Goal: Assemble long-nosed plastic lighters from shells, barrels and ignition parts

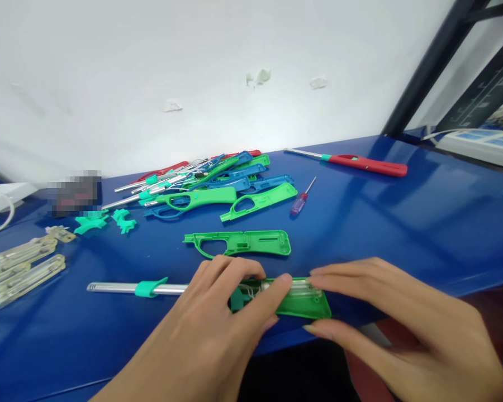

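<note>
Near the table's front edge lies an opened green gas lighter housing (pixel 304 306), with a clear fuel tank (pixel 304 287), thin wires and a teal trigger (pixel 237 300) inside. A metal barrel (pixel 109 287) with a teal collar (pixel 146 288) extends from it to the left. My left hand (pixel 218 312) is closed over the housing's middle, its thumb on the wires and tank. At the right end, my right hand (pixel 406 312) grips the housing between thumb and fingers. Just beyond sits a loose green half shell (pixel 264 242), inner side up.
Behind is a pile of lighter shells and barrels (pixel 209 187). A purple screwdriver (pixel 299 204) and a red lighter (pixel 364 164) lie to its right. On the left are teal plastic parts (pixel 90 221) and several clear tanks (pixel 29 279). A white power strip (pixel 482 145) stands far right.
</note>
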The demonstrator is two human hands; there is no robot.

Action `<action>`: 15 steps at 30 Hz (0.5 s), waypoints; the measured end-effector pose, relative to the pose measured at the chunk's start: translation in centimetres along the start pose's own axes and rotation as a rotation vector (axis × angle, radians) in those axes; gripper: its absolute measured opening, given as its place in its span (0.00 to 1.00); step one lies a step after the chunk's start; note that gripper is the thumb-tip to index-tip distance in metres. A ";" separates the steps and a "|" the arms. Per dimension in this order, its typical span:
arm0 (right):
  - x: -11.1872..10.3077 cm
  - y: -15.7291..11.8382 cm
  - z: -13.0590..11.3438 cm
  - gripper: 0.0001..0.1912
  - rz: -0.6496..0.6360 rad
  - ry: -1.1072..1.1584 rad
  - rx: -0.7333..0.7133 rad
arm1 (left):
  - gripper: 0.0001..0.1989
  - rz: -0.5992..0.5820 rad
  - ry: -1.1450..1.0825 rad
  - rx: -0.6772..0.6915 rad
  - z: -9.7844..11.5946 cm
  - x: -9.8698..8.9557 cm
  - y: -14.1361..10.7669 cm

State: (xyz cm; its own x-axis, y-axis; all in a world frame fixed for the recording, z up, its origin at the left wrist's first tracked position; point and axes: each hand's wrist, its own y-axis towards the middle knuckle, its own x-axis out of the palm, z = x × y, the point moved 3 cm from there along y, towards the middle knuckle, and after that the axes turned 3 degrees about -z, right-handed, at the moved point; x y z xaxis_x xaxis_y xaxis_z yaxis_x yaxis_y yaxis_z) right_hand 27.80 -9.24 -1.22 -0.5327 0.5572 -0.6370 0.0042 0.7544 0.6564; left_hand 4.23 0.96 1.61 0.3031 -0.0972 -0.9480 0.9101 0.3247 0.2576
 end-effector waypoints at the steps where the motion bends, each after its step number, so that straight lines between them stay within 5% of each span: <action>1: 0.0 0.0 0.0 0.09 0.003 0.003 -0.002 | 0.38 -0.010 -0.004 -0.003 0.0 0.0 -0.1; 8: 0.1 -0.2 0.1 0.11 -0.008 0.012 -0.005 | 0.43 -0.049 -0.026 -0.022 0.0 0.3 -0.3; 15: 0.2 -1.2 0.7 0.17 -0.100 0.007 0.000 | 0.25 0.060 -0.042 -0.002 0.1 -0.2 1.1</action>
State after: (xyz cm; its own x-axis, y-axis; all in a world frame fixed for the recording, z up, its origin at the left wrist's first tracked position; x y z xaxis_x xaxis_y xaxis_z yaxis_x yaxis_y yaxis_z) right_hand 28.24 -9.79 -2.44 -0.5365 0.4763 -0.6966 -0.0496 0.8063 0.5895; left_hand 5.19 1.20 2.07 0.3688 -0.1173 -0.9221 0.8893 0.3332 0.3133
